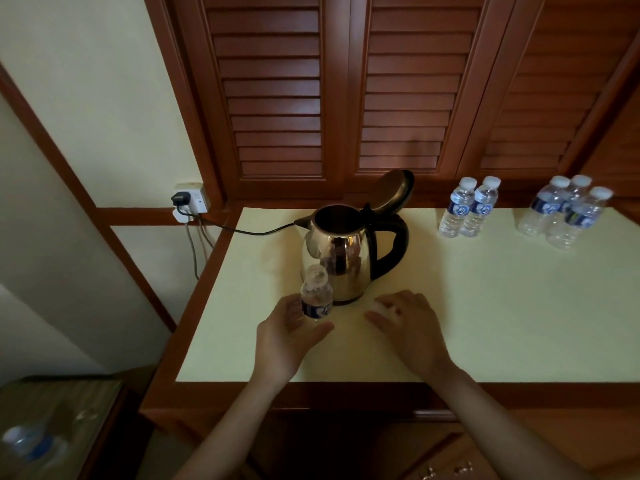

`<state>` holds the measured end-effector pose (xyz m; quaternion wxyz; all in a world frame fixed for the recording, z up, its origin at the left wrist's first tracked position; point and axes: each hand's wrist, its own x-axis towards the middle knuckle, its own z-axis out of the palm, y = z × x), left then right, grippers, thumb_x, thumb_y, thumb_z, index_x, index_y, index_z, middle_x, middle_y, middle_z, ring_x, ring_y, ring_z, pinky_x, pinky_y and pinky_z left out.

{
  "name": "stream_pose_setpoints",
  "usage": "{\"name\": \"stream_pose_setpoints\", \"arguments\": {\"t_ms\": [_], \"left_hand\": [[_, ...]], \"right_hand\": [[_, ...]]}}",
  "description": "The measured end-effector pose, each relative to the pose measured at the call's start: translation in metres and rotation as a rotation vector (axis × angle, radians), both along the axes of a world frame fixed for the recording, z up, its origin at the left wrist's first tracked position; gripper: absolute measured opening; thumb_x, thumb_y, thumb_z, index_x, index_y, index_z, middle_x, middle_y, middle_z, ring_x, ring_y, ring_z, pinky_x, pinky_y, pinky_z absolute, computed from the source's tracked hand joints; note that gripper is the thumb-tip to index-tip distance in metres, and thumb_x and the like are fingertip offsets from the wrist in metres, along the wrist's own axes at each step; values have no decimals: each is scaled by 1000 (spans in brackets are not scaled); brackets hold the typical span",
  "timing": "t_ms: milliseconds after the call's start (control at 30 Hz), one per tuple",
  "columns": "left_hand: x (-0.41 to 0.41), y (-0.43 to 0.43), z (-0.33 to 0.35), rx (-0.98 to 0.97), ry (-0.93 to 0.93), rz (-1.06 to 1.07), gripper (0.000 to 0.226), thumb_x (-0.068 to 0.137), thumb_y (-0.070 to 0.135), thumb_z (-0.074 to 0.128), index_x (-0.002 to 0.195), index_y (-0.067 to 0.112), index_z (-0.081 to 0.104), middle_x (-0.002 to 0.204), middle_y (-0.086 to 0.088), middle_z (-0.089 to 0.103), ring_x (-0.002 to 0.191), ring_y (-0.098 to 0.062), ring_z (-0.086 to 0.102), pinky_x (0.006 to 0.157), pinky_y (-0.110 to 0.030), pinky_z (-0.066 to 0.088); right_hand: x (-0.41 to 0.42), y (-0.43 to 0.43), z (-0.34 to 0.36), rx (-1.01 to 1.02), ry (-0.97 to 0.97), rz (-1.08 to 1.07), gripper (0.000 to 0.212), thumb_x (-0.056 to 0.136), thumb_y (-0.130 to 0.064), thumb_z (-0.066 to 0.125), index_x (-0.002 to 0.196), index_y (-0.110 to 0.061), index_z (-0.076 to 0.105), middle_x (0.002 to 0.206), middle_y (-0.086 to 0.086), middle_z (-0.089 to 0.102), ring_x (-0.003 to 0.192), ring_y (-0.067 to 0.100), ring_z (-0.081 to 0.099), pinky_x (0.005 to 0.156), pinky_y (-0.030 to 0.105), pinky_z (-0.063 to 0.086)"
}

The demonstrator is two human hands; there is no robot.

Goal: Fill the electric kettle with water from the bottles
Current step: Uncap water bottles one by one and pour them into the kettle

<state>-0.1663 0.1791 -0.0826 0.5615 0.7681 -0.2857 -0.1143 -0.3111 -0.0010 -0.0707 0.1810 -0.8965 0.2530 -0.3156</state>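
Observation:
A shiny steel electric kettle (343, 258) with a black handle stands mid-table, and its lid (394, 190) is flipped up and open. My left hand (287, 337) grips a small clear water bottle (316, 299) upright just in front of the kettle; the bottle's neck shows no cap. My right hand (412, 330) rests on the table to the right of the kettle base, with a small white bottle cap (382, 308) blurred at its fingertips. Two capped bottles (467, 209) stand at the back right, and three more bottles (568, 213) stand further right.
The kettle's black cord (249, 231) runs left off the cream tabletop (485, 306) to a wall socket (190, 202). Louvred wooden doors (346, 98) rise behind the table. Another bottle (27, 445) lies on a lower surface at the bottom left.

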Motion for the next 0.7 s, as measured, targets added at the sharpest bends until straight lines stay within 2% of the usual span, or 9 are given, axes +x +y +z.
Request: {"name": "stream_pose_setpoints", "arguments": {"t_ms": [67,100,167,267,367,467,600,700], "left_hand": [[4,0,-4,-12,40,7,60,65,37,94,114,29,60,96,12,76,92,1,71,83,-21,57],[5,0,-6,-15,47,-1,59,65,36,94,112,28,60,95,9,77,91,-3,72,83,-26,58],[5,0,-7,-17,56,-22,54,67,33,94,109,28,60,96,8,77,92,-4,72,84,-28,59],[4,1,-4,-19,65,-60,50,70,32,92,109,29,61,100,9,76,95,-3,71,84,-27,58],[5,4,-2,-1,73,-102,49,73,36,90,112,31,61,103,11,75,99,-3,70,82,-20,55],[6,5,-2,9,77,-130,51,73,36,89,114,30,60,105,12,75,102,-2,70,84,-19,55],[10,5,1,50,61,-202,49,74,35,89,111,33,58,108,14,74,103,0,68,84,-16,52],[15,5,2,77,74,-264,47,75,36,88,110,36,57,111,14,74,109,-4,67,88,-19,50]], "right_hand": [[9,9,31,209,-112,38,24,81,-39,76,100,-27,68,93,-16,59,85,8,53,77,30,47],[14,12,48,237,-158,94,26,82,-38,75,104,-28,67,96,-16,60,87,7,55,76,27,47],[24,20,79,215,-164,236,31,84,-37,74,113,-27,67,100,-17,60,91,4,57,76,20,45],[39,28,107,173,-23,394,36,86,-32,73,121,-24,68,106,-16,63,98,1,55,79,9,40],[52,29,112,87,148,452,38,88,-29,71,125,-24,65,116,-7,65,106,7,55,90,22,44],[57,28,118,31,246,483,38,89,-25,69,127,-27,64,118,-4,66,107,11,55,93,30,45],[59,26,136,16,406,573,36,89,-18,69,123,-31,67,111,-5,67,94,7,59,84,32,52],[61,25,144,-2,487,599,34,87,-19,72,119,-32,68,109,-8,67,92,6,60,81,33,54]]}}
